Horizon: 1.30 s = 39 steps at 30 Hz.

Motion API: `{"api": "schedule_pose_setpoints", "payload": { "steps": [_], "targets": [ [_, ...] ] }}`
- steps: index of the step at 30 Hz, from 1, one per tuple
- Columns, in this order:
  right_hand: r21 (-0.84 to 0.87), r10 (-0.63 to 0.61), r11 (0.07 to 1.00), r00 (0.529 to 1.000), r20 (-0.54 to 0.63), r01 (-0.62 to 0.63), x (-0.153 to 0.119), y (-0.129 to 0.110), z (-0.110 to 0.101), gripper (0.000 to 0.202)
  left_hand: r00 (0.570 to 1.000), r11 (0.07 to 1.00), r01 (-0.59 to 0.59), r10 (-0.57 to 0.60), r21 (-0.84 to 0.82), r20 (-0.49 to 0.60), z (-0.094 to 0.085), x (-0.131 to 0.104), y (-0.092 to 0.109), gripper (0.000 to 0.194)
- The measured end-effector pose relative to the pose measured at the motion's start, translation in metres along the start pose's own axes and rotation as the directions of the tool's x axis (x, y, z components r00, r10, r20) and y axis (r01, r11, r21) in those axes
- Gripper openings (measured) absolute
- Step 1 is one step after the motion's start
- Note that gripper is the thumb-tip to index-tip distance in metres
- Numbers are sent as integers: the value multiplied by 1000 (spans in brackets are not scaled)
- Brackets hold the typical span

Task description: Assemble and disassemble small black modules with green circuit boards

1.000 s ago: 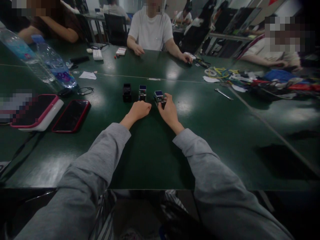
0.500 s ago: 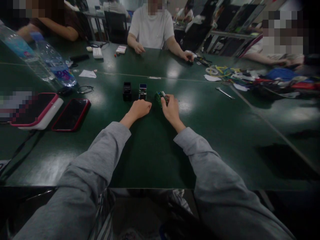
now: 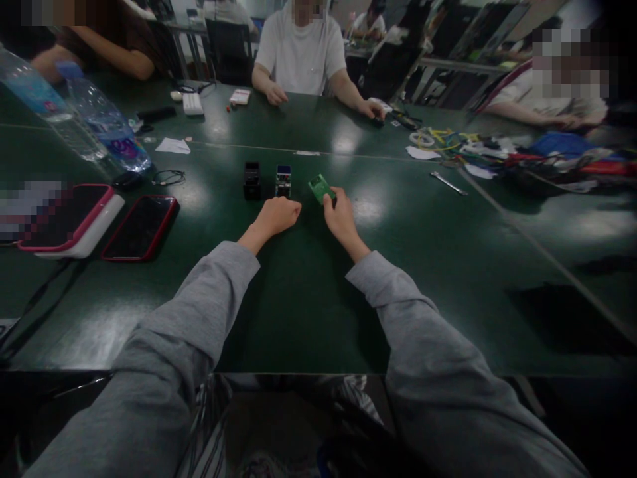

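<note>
A green circuit board (image 3: 321, 189) is held by its near right edge in my right hand (image 3: 343, 216), between thumb and fingers. Its flat green face is turned up toward me. My left hand (image 3: 277, 216) is closed, knuckles up, close to the table; the curled fingers hide whatever may be inside. Directly beyond it stands a small electronic module (image 3: 283, 178) with a dark screen on top, its lower part covered by the hand. To the module's left is a small black open case (image 3: 252, 180), upright on the table.
Two phones (image 3: 141, 228) (image 3: 67, 219) lie on the left, near two water bottles (image 3: 112, 133). A wrench (image 3: 448, 183) and a heap of cables (image 3: 542, 156) are on the right. Across the green table (image 3: 308, 318) sits a person in a white shirt (image 3: 301, 56); others sit to either side.
My right hand has turned the circuit board, so its flat green face now shows instead of the side with white components. My left hand stays in place.
</note>
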State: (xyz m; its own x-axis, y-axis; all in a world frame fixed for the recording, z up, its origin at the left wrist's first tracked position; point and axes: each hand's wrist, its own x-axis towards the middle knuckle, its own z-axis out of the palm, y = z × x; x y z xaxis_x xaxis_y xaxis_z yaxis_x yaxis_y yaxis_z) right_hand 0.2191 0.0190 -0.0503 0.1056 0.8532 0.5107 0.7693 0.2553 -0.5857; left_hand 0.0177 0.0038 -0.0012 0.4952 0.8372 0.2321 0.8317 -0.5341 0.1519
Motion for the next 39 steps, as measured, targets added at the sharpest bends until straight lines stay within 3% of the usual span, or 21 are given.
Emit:
{"api": "schedule_pose_setpoints", "payload": {
  "steps": [11, 17, 21, 24, 31, 34, 39],
  "targets": [
    [-10, 162, 986, 980, -114, -164, 5, 13, 3, 41, 1000, 1000, 20, -20, 10, 6, 1, 1, 0, 38],
    [-66, 15, 998, 998, -65, -19, -1, 5, 2, 56, 1000, 1000, 2, -2, 17, -7, 1, 0, 0, 38],
    [-114, -41, 993, 999, -28, 37, -5, 0, -1, 53, 1000, 1000, -8, 8, -3, -7, -1, 0, 1, 38],
    [-127, -40, 991, 998, -38, 35, -6, -6, -5, 50, 997, 999, -21, 18, -46, -81, -6, -3, 4, 38],
    [-165, -39, 986, 999, -18, 36, -11, -22, -15, 44, 922, 981, 164, -188, -101, -339, -23, -12, 14, 43],
    [-176, -54, 983, 998, -25, 48, -12, -24, -15, 42, 902, 967, 234, -255, -104, -349, -22, -11, 15, 45],
    [-163, -48, 985, 999, -4, 47, -12, -24, -14, 44, 921, 959, 257, -280, -117, -272, -12, -9, 13, 42]
  ]
}}
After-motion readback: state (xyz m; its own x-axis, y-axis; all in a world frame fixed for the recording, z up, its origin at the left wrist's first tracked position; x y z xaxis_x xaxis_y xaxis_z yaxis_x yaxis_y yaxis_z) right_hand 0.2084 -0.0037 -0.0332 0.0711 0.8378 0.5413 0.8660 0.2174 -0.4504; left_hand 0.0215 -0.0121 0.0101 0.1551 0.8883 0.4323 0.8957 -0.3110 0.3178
